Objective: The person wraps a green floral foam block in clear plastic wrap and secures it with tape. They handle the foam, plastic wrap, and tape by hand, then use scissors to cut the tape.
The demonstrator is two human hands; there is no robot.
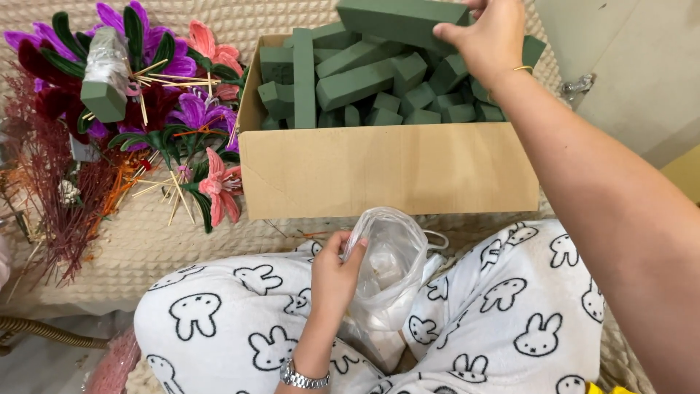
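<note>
Beige quilted bedding (pixel 146 248) spreads under everything, and we sit cross-legged on it in white trousers printed with black rabbit outlines (pixel 510 306).

Our right hand (pixel 487 38) reaches to the far side of an open brown cardboard box (pixel 386 171) and is clamped on a long dark green rectangular floral foam brick (pixel 397 18), thumb on its near face, fingers over its far end. That brick sits lifted above the other green foam blocks (pixel 364 84) packed in the box. Its long axis runs nearly level, left to right across the view, with the free end pointing left.

Our left hand (pixel 334 273) rests in our lap, thumb and fingers pinched on the rim of a crumpled clear plastic bag (pixel 390 266) with pale contents we cannot make out.

We judge the foam crumbly: a hard squeeze could dent or snap it, and held by one end the brick could tip and fall into the box. The bag, gripped at one edge, could sag and spill.

To the left lies a bunch of purple, pink and dark red artificial flowers (pixel 168 109) on wooden sticks.
</note>
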